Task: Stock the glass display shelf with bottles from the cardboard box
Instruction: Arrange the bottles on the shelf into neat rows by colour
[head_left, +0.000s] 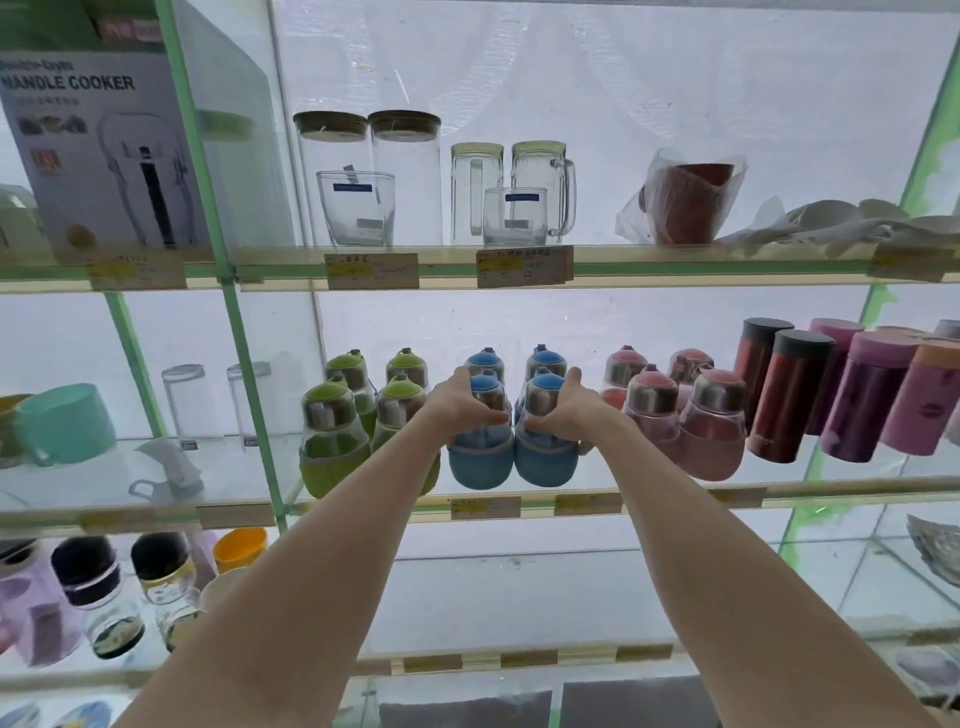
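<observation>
The glass display shelf (519, 270) fills the view, with green uprights and several glass levels lit from behind. Both bare forearms reach up to its middle level. There the left hand (457, 402) grips the left front blue bottle (480, 441), thumb up beside the cap and fingers (485, 418) curled round the glass body above the blue sleeve. The right hand (569, 408) grips the right front blue bottle (545, 441) the same way, its fingers (540, 425) clamped round the body. The two bottles stand upright, touching each other, near the front edge of the shelf, with two more blue bottles (543, 361) just behind the fingers.

Left of the left hand stand four green bottles (332, 436), close beside it. Right of the right hand stand pink bottles (711, 426), and farther right tall red and purple flasks (789, 400). Above the fingers, on the upper level, are clear glass jars with wooden lids (402, 166), glass mugs (540, 182) and a boxed handle cooker (98, 150) far to the left. Below the forearms, to the left, jars with black lids (88, 577) sit on the lower level. Yellow price tags (485, 506) line the shelf edge just below the fingers.
</observation>
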